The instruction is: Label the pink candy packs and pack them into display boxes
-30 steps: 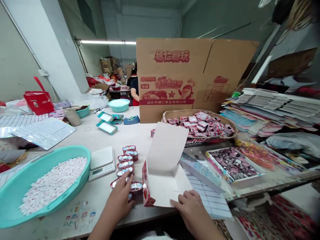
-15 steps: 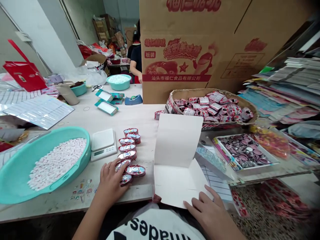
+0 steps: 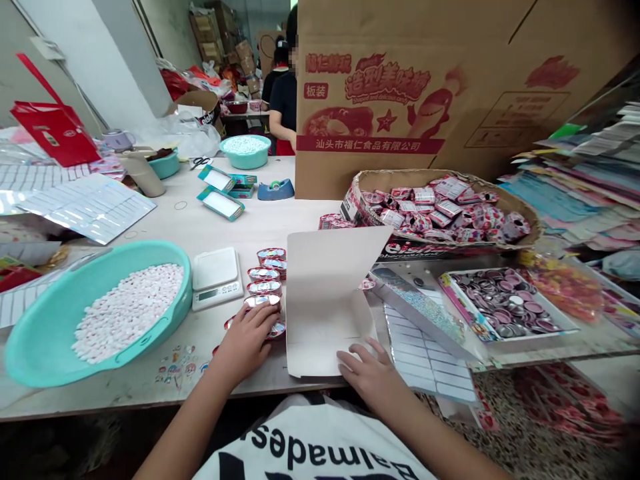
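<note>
Small oval packs (image 3: pixel 263 287) with shiny tops and red sides stand in a cluster left of the white cardboard box (image 3: pixel 320 280). My left hand (image 3: pixel 247 340) lies over the near packs, fingers stretched out and touching them; it partly hides those below. The box lies open on the table, its lid raised and its plain white inside showing. At the box's near right corner rests my right hand (image 3: pixel 373 373), fingers apart and touching the edge.
Left are a turquoise basin (image 3: pixel 30 333) of white candies and a white scale (image 3: pixel 217 277). A carton tray (image 3: pixel 533 233) of red packs and a box of round lids (image 3: pixel 500 303) stand right. A large carton (image 3: pixel 370 160) blocks the back; a person (image 3: pixel 283 107) stands beyond.
The box has moved left toward the packs, with my right hand at its corner. My left hand has moved slightly forward and right over the packs. The view has shifted too.
</note>
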Motion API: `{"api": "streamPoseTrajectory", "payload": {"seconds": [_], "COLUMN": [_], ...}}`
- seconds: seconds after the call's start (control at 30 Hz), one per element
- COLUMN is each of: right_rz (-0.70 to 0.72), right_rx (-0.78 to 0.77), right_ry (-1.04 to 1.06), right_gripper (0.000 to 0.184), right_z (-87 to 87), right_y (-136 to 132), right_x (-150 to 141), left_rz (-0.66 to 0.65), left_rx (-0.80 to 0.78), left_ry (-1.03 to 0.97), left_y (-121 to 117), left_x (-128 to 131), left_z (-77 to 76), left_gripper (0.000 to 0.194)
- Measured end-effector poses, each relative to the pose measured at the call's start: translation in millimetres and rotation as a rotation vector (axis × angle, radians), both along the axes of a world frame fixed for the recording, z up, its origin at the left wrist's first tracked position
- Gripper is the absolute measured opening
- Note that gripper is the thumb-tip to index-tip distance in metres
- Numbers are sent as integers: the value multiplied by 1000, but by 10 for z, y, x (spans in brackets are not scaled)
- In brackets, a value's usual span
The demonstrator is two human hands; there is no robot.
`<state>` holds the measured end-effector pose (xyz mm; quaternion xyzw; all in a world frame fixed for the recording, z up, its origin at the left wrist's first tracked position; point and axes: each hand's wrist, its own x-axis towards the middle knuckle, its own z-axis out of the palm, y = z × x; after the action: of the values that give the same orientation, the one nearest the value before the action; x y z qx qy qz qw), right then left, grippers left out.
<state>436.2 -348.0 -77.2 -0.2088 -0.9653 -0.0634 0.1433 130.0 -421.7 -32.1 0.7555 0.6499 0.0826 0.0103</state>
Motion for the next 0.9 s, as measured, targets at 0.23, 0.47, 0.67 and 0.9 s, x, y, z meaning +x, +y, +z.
{"api": "streamPoseTrajectory", "payload": {"seconds": [0.23,0.47,0.67,0.9], "right_rz": [116,246,80,-17], "right_rx": [-81,-287,-344,-396], "right_ry": [151,-11,-250,-326], "right_gripper": [28,41,35,27], "right_z": [532,1200,872,903], "right_y": [-67,-99,-91,12], "right_x": [-192,-1240,-1910,-2015], "left_rz": [290,316,463,514], "left_rx": [198,-99,-61,-90], "left_ry": [22,-347,-268,-190], "left_y": [-376,-422,-498,-530], "left_x": [-197,-481,-509,-491], "left_z": [54,-85,-34,20], "left_gripper": [80,80,57,57]}}
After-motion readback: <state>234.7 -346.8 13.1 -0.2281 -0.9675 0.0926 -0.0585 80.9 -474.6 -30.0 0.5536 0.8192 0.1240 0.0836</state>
